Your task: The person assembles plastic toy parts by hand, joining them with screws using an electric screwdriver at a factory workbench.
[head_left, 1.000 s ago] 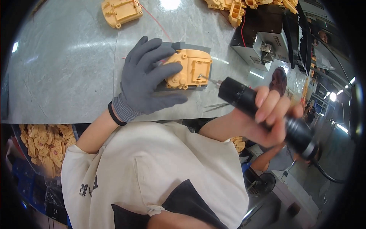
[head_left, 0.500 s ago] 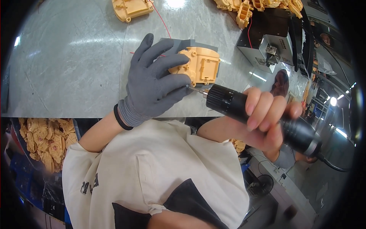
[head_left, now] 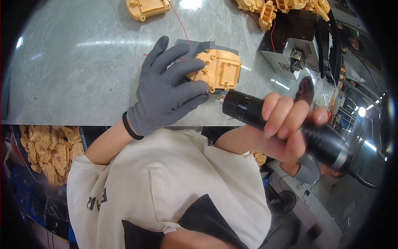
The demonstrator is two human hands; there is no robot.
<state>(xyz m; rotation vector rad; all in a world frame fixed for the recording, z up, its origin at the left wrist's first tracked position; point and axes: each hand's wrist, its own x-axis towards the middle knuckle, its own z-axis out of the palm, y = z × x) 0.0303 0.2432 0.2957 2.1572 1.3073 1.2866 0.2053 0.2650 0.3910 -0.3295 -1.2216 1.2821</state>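
Note:
My left hand, in a grey glove, reaches over the near-left side of a yellow plastic housing. Its middle finger touches the housing, while thumb and index finger close together by its near edge; whatever lies between them is hidden. The other two fingers stick out. Under the housing is a dark grey block. Bare fingers of my right hand wrap round a black electric screwdriver, held slanted with its bit pointing left. The bit's tip ends at the left thumb and index finger.
Another yellow housing with a red wire lies at the far left. More yellow parts pile up by a black-and-metal device at the right. Below the table's left edge are many yellow parts. A cord trails from the screwdriver.
The screwdriver's bit tip, visible beside the left fingertips before, is now partly covered by them. My right hand has shifted slightly left. The whole view has moved a little.

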